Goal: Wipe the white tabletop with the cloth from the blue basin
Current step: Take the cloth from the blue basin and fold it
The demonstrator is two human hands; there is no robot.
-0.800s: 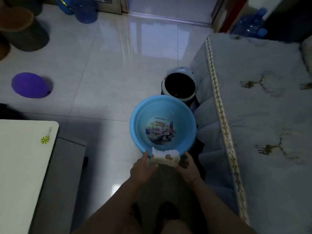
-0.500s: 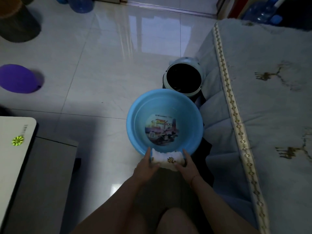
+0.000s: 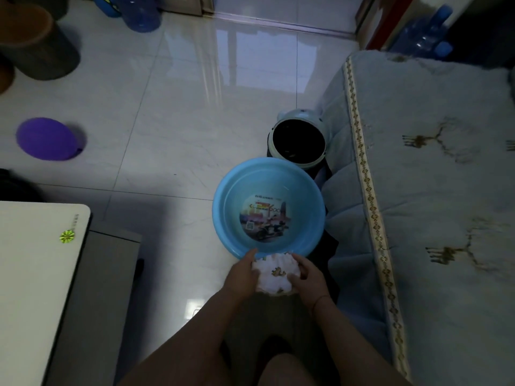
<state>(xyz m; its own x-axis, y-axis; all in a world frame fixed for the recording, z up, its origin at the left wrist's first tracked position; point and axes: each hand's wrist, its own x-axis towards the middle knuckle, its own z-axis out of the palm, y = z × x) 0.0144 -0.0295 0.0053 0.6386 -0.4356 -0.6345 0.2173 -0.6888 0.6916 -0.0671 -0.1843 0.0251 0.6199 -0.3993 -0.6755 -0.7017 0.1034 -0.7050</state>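
Both hands, left and right, grip a bunched white cloth, long axis left-right, at the round blue plastic basin's near rim.

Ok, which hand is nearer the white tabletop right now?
Left. The left hand grips the cloth on the side toward the white tabletop; the right hand grips its far side.

Seen on my remote feed: the left forearm and right forearm are bare from wrist to the near edge of the frame. A thin reddish cord circles the wrist behind the right hand. The left hand is bare. A bare knee shows nearest me, deep in shadow.
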